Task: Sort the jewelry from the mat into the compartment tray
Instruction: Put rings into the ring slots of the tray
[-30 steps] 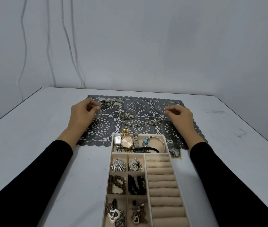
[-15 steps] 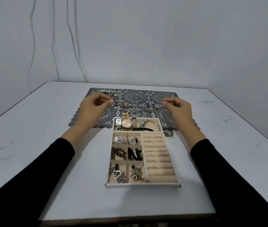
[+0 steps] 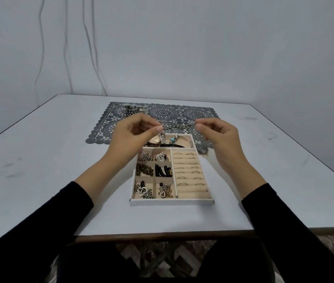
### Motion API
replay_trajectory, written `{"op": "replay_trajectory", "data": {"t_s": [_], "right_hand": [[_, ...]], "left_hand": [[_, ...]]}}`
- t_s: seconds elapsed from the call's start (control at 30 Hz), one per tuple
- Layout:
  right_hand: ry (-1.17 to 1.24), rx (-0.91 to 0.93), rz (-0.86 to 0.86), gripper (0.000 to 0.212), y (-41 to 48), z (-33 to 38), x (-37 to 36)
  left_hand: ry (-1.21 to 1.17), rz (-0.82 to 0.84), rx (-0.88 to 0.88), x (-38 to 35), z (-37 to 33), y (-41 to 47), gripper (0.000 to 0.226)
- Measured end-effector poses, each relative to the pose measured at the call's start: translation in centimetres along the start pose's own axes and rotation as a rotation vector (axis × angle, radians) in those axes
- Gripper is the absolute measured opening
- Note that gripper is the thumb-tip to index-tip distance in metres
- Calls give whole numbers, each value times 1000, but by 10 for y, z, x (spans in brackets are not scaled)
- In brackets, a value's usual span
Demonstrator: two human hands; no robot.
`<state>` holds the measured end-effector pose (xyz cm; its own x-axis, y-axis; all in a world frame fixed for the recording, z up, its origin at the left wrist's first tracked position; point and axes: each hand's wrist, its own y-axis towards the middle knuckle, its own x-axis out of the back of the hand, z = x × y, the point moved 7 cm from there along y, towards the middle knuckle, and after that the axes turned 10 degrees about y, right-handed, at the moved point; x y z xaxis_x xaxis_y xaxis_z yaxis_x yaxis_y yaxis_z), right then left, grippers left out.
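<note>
Dull metal links of a necklace chain (image 3: 179, 126) are being held strung between the two hands, above the far end of the compartment tray (image 3: 171, 201) and the near edge of the mat (image 3: 163, 113). One end is being pinched by the left hand (image 3: 135, 132) between thumb and forefinger, the other likewise by the right hand (image 3: 221, 137). Sorting is judged to be well along: watches (image 3: 156, 139) and bangles (image 3: 185, 138) are being kept in the wide far compartment, brooches (image 3: 145, 156), beads (image 3: 163, 170) and pendants (image 3: 142, 189) in the six small squares, thin rings (image 3: 189, 172) in the padded beige rolls. Left to be sorted are a glinting heap (image 3: 134, 107) at the lace-cut grey mat's far left corner and a small piece (image 3: 202, 150) beside the tray's far right corner.
</note>
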<state>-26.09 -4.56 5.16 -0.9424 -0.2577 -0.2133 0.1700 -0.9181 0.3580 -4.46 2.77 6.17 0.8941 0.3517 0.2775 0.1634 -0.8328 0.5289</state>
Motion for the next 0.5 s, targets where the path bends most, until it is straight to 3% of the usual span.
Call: {"op": "replay_trajectory", "data": {"t_s": [0.2, 0.5], "right_hand": [[43, -9, 105, 13, -16, 4, 3], [-6, -91, 414, 15, -36, 4, -1]], "left_hand": [[-20, 85, -30, -16, -12, -17, 8], [-55, 90, -39, -19, -21, -27, 8]]}}
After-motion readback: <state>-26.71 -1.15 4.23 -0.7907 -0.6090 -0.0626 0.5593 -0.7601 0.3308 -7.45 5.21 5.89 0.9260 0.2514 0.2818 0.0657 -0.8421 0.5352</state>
